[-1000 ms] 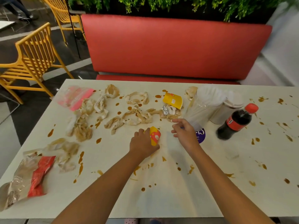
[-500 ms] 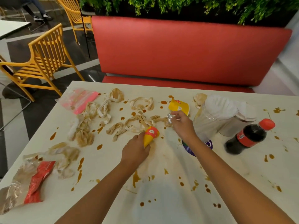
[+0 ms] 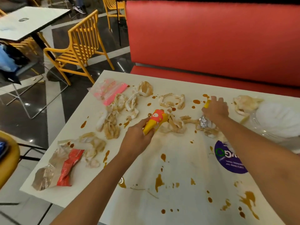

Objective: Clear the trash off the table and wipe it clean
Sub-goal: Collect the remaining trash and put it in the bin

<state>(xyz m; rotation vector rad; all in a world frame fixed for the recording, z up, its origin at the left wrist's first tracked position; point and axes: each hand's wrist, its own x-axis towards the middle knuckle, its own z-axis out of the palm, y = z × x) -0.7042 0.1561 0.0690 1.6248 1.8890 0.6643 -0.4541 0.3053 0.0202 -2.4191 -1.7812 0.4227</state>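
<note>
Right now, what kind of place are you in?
Probably a fast-food restaurant or food court. A long red bench runs behind the table, yellow chairs stand by a second table, and crumpled napkins and sauce spills cover the near one.

The yellow packet (image 3: 207,104) is mostly hidden by the right hand (image 3: 216,109). The clear cup (image 3: 266,132) is cut off at the right edge.

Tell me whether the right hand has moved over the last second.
Yes. The right hand has gone from beside the purple sticker away toward the bench, past the foil ball, onto the yellow packet.
</note>
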